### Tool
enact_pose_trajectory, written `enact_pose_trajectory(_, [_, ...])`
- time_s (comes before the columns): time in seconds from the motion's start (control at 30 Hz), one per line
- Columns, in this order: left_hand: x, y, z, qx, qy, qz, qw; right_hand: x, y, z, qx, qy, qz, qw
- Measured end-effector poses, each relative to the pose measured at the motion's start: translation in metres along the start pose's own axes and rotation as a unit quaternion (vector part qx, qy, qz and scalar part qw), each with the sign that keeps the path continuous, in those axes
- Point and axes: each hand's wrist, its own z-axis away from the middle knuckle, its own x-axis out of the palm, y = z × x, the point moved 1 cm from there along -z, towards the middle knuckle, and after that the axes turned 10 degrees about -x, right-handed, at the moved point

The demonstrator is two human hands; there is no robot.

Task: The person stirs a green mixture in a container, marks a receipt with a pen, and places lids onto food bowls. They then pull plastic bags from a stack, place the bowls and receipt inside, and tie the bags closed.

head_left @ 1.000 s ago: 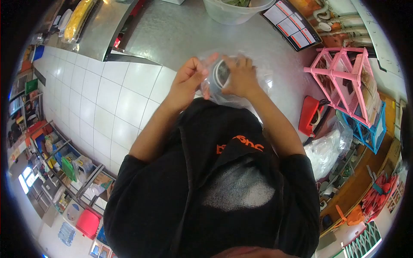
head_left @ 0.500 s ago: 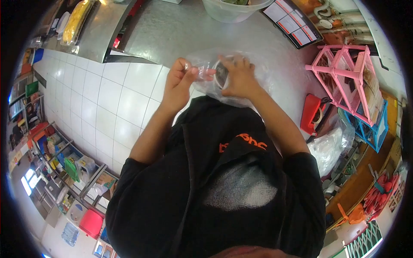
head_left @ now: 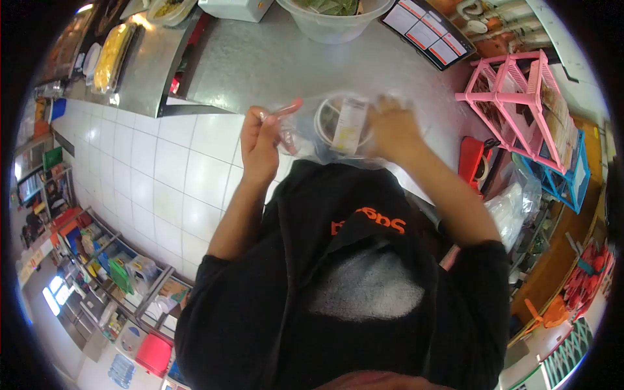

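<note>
A clear plastic bag (head_left: 304, 123) lies on the steel table near its front edge. Inside it sits a round white-rimmed tub (head_left: 317, 125) with dark contents and a white printed label (head_left: 351, 123) across its top. My left hand (head_left: 261, 144) pinches the bag's left end, thumb against fingers, with film bunched around the fingertips. At the right of the tub, my right hand (head_left: 395, 130) rests over the bag beside the label. Its fingers are smeared by motion.
At the back of the steel table (head_left: 260, 65) stand a translucent bowl (head_left: 335, 26) of green leaves and a tablet (head_left: 426, 32). A pink rack (head_left: 510, 97) and a red tape dispenser (head_left: 469, 159) are on the right. White tiled floor (head_left: 169, 156) lies to the left.
My right hand has slid right off the tub, uncovering the label. My left hand has moved slightly left and down, keeping hold of the bag. The view has shifted a little.
</note>
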Motion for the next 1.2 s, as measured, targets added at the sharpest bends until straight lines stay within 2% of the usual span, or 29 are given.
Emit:
enact_pose_trajectory(0.03, [-0.002,0.000,-0.001,-0.001,-0.009,-0.010,1.000,-0.015,0.006,0.006,0.018,-0.122,0.058,0.991])
enact_pose_trajectory(0.17, [-0.004,0.003,-0.005,0.008,0.014,0.008,1.000,-0.073,0.003,0.044,-0.016,-0.132,0.051,0.990])
enact_pose_trajectory(0.23, [-0.001,0.008,-0.006,0.010,0.024,0.019,0.999,-0.099,-0.004,0.056,-0.144,-0.204,0.159,0.955])
enact_pose_trajectory(0.27, [-0.003,0.007,-0.008,0.012,0.020,0.016,1.000,-0.102,-0.003,0.061,-0.141,-0.200,0.158,0.957])
enact_pose_trajectory(0.33, [-0.008,0.002,-0.013,0.027,-0.050,-0.004,0.998,-0.107,-0.003,0.067,-0.279,-0.113,0.212,0.930])
enact_pose_trajectory(0.37, [0.008,0.001,-0.013,0.036,-0.084,-0.040,0.995,-0.105,-0.002,0.064,-0.276,-0.111,0.214,0.930])
enact_pose_trajectory(0.4, [0.032,-0.001,-0.011,0.045,-0.116,-0.075,0.989,-0.101,-0.003,0.059,-0.357,0.085,0.252,0.895])
enact_pose_trajectory(0.43, [0.052,0.001,-0.008,0.062,-0.184,-0.182,0.964,-0.099,-0.006,0.057,-0.426,0.276,0.277,0.816])
enact_pose_trajectory(0.47, [0.068,-0.002,-0.008,0.100,-0.163,-0.319,0.928,-0.099,-0.010,0.054,-0.430,0.275,0.280,0.813])
enact_pose_trajectory(0.5, [0.076,-0.012,-0.010,0.104,-0.155,-0.318,0.930,-0.102,-0.014,0.051,-0.440,0.337,0.196,0.809])
enact_pose_trajectory(0.53, [0.081,-0.024,-0.013,0.168,-0.133,-0.382,0.899,-0.105,-0.017,0.047,-0.448,0.395,0.111,0.794])
enact_pose_trajectory(0.57, [0.082,-0.027,-0.016,0.232,-0.107,-0.444,0.859,-0.100,-0.015,0.045,-0.460,0.393,0.117,0.787])
enact_pose_trajectory(0.6, [0.089,-0.005,-0.013,0.167,-0.110,-0.436,0.877,-0.089,-0.006,0.046,-0.360,0.449,-0.056,0.816])
enact_pose_trajectory(0.63, [0.090,0.005,-0.012,0.174,-0.099,-0.435,0.878,-0.073,0.002,0.044,-0.242,0.482,-0.228,0.810])
enact_pose_trajectory(0.67, [0.089,0.010,-0.012,0.134,-0.060,-0.447,0.882,-0.050,0.002,0.040,-0.254,0.479,-0.223,0.810])
enact_pose_trajectory(0.7, [0.091,0.014,-0.013,0.093,-0.019,-0.457,0.885,-0.018,0.003,0.032,-0.174,0.495,-0.286,0.802])
enact_pose_trajectory(0.73, [0.097,0.019,-0.012,0.096,-0.006,-0.454,0.886,0.018,0.004,0.021,-0.091,0.505,-0.348,0.785])
enact_pose_trajectory(0.8, [0.116,0.024,-0.005,0.203,-0.157,-0.563,0.785,0.094,-0.002,-0.014,-0.152,0.437,-0.272,0.844])
enact_pose_trajectory(0.83, [0.126,0.025,0.000,0.199,-0.158,-0.567,0.784,0.102,-0.007,-0.019,-0.152,0.438,-0.277,0.842])
enact_pose_trajectory(0.9, [0.143,0.023,0.008,0.296,-0.324,-0.644,0.626,0.109,-0.024,-0.036,-0.193,0.455,-0.461,0.737])
enact_pose_trajectory(0.93, [0.136,0.021,0.002,0.345,-0.308,-0.651,0.602,0.109,-0.032,-0.044,-0.210,0.458,-0.545,0.670])
enact_pose_trajectory(0.97, [0.124,0.028,-0.008,0.344,-0.313,-0.653,0.598,0.109,-0.037,-0.050,-0.224,0.456,-0.622,0.596])
enact_pose_trajectory(1.0, [0.104,0.041,-0.023,0.280,-0.287,-0.615,0.679,0.110,-0.038,-0.055,-0.236,0.450,-0.690,0.515])
enact_pose_trajectory(1.03, [0.089,0.050,-0.037,0.211,-0.256,-0.569,0.752,0.112,-0.035,-0.054,-0.232,0.454,-0.691,0.511])
enact_pose_trajectory(1.07, [0.071,0.042,-0.052,0.210,-0.263,-0.570,0.750,0.118,-0.031,-0.055,-0.083,0.333,-0.757,0.557])
enact_pose_trajectory(1.1, [0.043,0.015,-0.067,0.132,-0.248,-0.689,0.669,0.124,-0.028,-0.054,0.071,0.197,-0.790,0.577])
enact_pose_trajectory(1.13, [0.021,-0.013,-0.073,0.051,-0.223,-0.788,0.571,0.126,-0.028,-0.054,0.075,0.200,-0.790,0.574])
enact_pose_trajectory(1.17, [0.013,-0.043,-0.073,0.053,-0.225,-0.788,0.570,0.127,-0.031,-0.059,0.097,0.200,-0.694,0.685])
enact_pose_trajectory(1.2, [0.015,-0.074,-0.078,0.113,-0.225,-0.723,0.643,0.126,-0.032,-0.066,0.117,0.198,-0.581,0.781])
